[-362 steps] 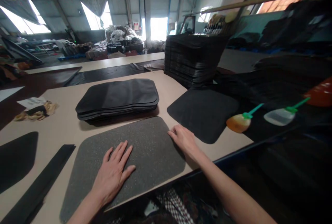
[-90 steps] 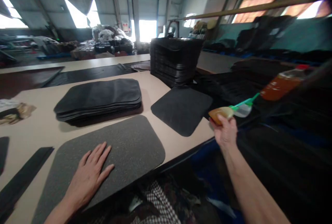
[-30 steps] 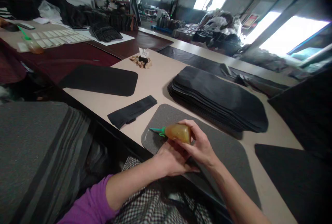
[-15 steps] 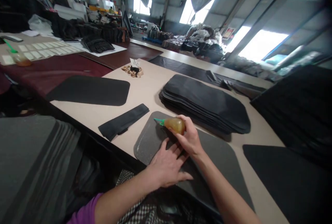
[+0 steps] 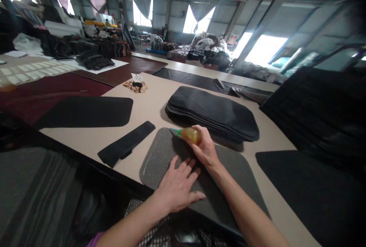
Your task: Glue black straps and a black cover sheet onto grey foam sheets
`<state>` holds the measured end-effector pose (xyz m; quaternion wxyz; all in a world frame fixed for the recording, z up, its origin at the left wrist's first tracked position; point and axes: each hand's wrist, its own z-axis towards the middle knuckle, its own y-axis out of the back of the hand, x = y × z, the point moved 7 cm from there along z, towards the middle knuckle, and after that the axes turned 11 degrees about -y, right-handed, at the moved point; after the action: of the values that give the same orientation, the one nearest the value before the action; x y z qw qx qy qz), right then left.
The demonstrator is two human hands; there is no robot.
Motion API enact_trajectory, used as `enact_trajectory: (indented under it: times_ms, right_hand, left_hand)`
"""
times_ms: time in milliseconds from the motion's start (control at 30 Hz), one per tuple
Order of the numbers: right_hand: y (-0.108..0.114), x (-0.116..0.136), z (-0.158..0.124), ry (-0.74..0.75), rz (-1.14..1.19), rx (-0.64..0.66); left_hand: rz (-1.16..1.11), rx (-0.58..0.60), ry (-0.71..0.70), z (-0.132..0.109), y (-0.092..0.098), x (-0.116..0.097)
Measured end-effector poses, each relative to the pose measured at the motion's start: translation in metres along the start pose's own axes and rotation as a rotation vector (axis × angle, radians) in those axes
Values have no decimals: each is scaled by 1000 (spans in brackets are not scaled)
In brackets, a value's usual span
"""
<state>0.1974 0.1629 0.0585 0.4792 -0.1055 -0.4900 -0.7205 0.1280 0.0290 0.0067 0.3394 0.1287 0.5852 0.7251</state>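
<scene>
My right hand (image 5: 206, 147) is wrapped round a squeeze bottle (image 5: 191, 135) of amber liquid, perhaps glue. The bottle lies nearly level, and its green nozzle (image 5: 175, 132) points left at the far edge of a dark grey rounded mat (image 5: 156, 159). Whether the tip touches the mat I cannot tell. Flat on the same mat rests my left hand (image 5: 180, 186), fingers spread, nearer to me than the bottle. My forearms hide part of the mat. Left of it lies a folded black strip (image 5: 127, 143).
Behind the mat stands a stack of black rounded mats (image 5: 213, 111). Single black mats lie at the left (image 5: 94, 111) and right (image 5: 303, 178). A small pile of tan pieces (image 5: 135, 85) sits farther back. Dark sheets (image 5: 320, 113) rise at the right.
The camera view has turned slightly to the right and up. My right hand still holds the bottle over the mat's far edge; my left hand stays flat on the mat.
</scene>
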Motion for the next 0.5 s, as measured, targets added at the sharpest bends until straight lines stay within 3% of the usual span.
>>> enact_trajectory:
  times_ms: [233,500]
  right_hand:
    - [47,-24,-13,-42,-81,5]
    - [109,-56,-41,-194,-140,-22]
  left_hand:
    - [57,15,-10,3,-11,0]
    - [83,56,-15,7,-20,0]
